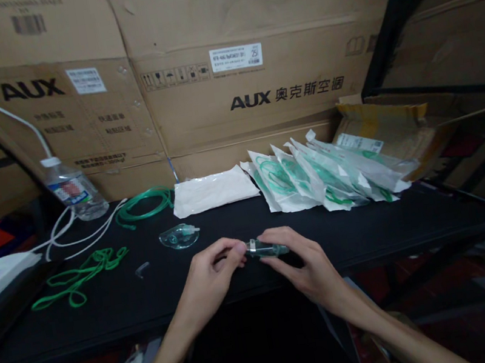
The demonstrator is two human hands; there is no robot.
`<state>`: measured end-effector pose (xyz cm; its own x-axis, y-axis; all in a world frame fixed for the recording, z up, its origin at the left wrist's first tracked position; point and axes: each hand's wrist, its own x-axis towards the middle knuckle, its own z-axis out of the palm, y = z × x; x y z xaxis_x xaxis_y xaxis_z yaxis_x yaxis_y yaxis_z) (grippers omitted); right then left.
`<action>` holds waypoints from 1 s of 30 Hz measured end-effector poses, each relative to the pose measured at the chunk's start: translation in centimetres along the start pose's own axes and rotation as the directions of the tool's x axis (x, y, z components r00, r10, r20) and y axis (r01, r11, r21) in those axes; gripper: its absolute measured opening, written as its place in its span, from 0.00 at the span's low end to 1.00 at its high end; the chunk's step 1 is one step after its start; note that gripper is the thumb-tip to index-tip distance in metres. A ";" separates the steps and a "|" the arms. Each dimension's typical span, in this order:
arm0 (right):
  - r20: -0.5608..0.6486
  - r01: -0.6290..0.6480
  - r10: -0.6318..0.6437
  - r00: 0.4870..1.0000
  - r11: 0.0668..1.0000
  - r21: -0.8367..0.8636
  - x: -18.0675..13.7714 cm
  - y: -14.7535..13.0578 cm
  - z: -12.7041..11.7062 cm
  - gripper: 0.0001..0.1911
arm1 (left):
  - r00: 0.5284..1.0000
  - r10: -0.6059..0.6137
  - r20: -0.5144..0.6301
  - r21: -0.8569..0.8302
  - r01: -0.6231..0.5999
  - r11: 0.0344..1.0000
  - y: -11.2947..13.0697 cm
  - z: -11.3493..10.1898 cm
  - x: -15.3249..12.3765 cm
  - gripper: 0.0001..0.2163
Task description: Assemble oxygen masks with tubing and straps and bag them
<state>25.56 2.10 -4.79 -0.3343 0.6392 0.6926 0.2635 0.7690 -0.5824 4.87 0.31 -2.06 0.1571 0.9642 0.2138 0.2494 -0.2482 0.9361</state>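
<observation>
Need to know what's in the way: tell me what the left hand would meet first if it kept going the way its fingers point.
The left hand points right, its fingertips on the small clear part. Straight on, it would meet that part first, then the right hand gripping its other end.

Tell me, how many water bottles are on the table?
1. The water bottle stands at the table's back left, beside white cables; others could be hidden.
</observation>
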 end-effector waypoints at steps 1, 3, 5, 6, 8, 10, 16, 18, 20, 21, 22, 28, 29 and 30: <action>0.003 0.010 -0.010 1.000 1.000 -0.010 0.0 0.0 0.0 0.16 | 1.000 -0.002 0.008 0.015 0.002 1.000 0.1 -0.1 0.0 0.14; 0.014 0.020 -0.020 1.000 1.000 -0.023 -0.1 0.0 0.0 0.17 | 1.000 -0.004 0.018 0.032 0.004 0.999 0.4 -0.3 0.0 0.15; 0.022 0.020 -0.019 1.000 1.000 -0.021 -0.2 0.0 0.0 0.17 | 0.999 -0.013 0.031 0.025 0.012 1.000 0.7 -0.4 0.0 0.14; 0.025 0.015 -0.015 1.000 1.000 -0.017 -0.2 0.0 -0.1 0.17 | 0.999 -0.019 0.038 0.015 0.018 1.000 0.8 -0.4 0.0 0.14; 0.030 -0.005 0.005 1.000 1.000 -0.004 -0.2 0.0 -0.1 0.18 | 0.999 -0.035 0.040 -0.007 0.035 0.999 0.9 -0.4 0.0 0.13; 0.040 -0.034 0.034 0.999 0.999 0.013 -0.1 -0.1 -0.2 0.19 | 0.999 -0.048 0.021 -0.013 0.048 0.999 0.9 -0.3 0.0 0.12; 0.062 -0.117 0.115 0.991 0.993 0.033 0.3 -0.4 -0.4 0.20 | 1.000 -0.029 -0.008 -0.039 0.028 0.999 0.5 -0.2 0.1 0.11; 0.087 -0.140 0.137 0.987 0.990 0.033 0.4 -0.4 -0.5 0.21 | 0.999 -0.025 -0.019 -0.034 0.025 0.999 0.5 -0.1 0.1 0.11; 0.108 -0.158 0.154 0.982 0.987 0.032 0.4 -0.5 -0.6 0.21 | 0.999 -0.027 -0.023 -0.027 0.026 0.999 0.5 -0.1 0.1 0.12; 0.113 -0.165 0.161 0.980 0.986 0.032 0.4 -0.5 -0.6 0.21 | 1.000 -0.020 -0.020 -0.024 0.019 1.000 0.5 -0.1 0.1 0.12; 0.117 -0.171 0.166 0.979 0.985 0.034 0.4 -0.6 -0.6 0.21 | 1.000 -0.008 -0.012 -0.020 0.008 1.000 0.5 -0.2 0.1 0.12; 0.129 -0.145 0.134 0.983 0.986 0.078 0.5 -0.7 -0.7 0.21 | 0.996 0.046 0.075 0.040 -0.049 0.998 0.9 -0.4 0.2 0.14; 0.130 -0.137 0.126 0.983 0.987 0.083 0.5 -0.7 -0.7 0.21 | 0.995 0.047 0.090 0.032 -0.050 0.998 1.0 -0.4 0.2 0.14; 0.133 -0.132 0.119 0.984 0.987 0.088 0.6 -0.7 -0.7 0.21 | 0.994 0.049 0.102 0.018 -0.051 0.999 1.0 -0.4 0.3 0.14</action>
<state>25.84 1.94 -3.70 -0.4176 0.7190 0.5556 0.2246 0.6742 -0.7036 4.76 0.33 -0.92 0.2653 0.9364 0.2295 0.2587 -0.2985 0.9187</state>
